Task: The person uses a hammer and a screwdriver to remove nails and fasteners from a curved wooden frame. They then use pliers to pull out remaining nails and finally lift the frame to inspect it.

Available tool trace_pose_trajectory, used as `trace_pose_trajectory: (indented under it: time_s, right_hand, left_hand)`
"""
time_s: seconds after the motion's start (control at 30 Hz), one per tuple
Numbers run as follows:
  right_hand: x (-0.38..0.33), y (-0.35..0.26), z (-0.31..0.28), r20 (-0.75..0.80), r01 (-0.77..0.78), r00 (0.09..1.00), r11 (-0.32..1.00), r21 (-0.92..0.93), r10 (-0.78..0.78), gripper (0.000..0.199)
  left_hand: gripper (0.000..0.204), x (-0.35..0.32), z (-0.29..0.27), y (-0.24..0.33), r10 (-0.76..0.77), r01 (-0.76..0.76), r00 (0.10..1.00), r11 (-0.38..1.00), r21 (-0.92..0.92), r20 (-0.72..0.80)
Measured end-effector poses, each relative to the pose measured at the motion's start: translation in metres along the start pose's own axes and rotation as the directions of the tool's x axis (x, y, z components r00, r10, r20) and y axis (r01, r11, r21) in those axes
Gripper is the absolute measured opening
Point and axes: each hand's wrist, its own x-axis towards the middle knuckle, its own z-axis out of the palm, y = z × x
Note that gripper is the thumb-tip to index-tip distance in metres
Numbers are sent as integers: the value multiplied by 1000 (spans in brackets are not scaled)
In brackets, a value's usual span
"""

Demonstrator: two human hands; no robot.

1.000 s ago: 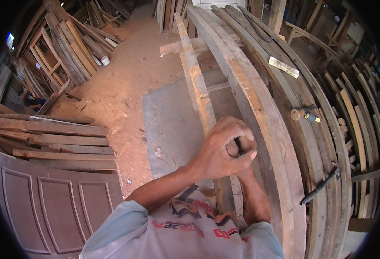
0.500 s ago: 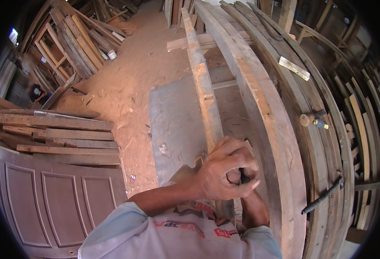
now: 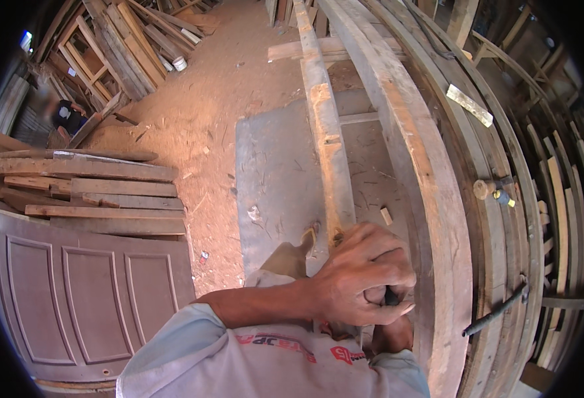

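My left hand [image 3: 366, 268] is closed, its fingers curled round a dark thing that shows only as a small black patch inside the grip. I cannot make out what it is. Below it, my right hand [image 3: 391, 331] is mostly covered, with only the wrist area showing and its fingers hidden. Both hands are close together over the near end of a narrow wooden beam [image 3: 328, 142], which has a small dark notch in its top. My left forearm crosses my shirt front from the left.
A thick beam [image 3: 431, 192] runs along my right. Beyond it, planks bear a wooden-headed tool [image 3: 484, 190], a pale wood offcut [image 3: 469, 105] and a black-gripped bar [image 3: 498, 308]. A panelled door [image 3: 93, 302] and stacked boards [image 3: 116, 189] lie left. Someone sits far left.
My head view has shifted a little, so the beams appear farther right. My hands sit slightly lower and farther right in the picture, still together, the left still closed.
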Motion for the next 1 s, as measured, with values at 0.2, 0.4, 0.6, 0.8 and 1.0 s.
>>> trace_pose_trajectory:
  time_s: [0.2, 0.4, 0.6, 0.8, 1.0]
  right_hand:
    - [-2, 3, -20, -33, 65, 997, 996, -66, -67, 28]
    - [-1, 4, -23, -54, 141, 988, 987, -78, -145, 30]
    - [-5, 3, -21, -52, 195, 979, 979, -67, -199, 32]
    - [-8, -1, -20, -31, 219, 975, 974, -62, -221, 34]
    - [-14, -1, -18, -6, 221, 975, 974, -57, -222, 36]
  left_hand:
    - [42, 21, 13, -13, -89, 85, 989, 996, 41, 122]
    - [47, 38, 6, 1, -205, 173, 943, 975, 139, 262]
    - [46, 23, 22, 0, -104, 67, 984, 968, 240, 146]
    - [43, 16, 26, 5, -62, 33, 988, 980, 196, 143]
    - [37, 8, 27, 12, -61, 41, 992, 982, 182, 106]
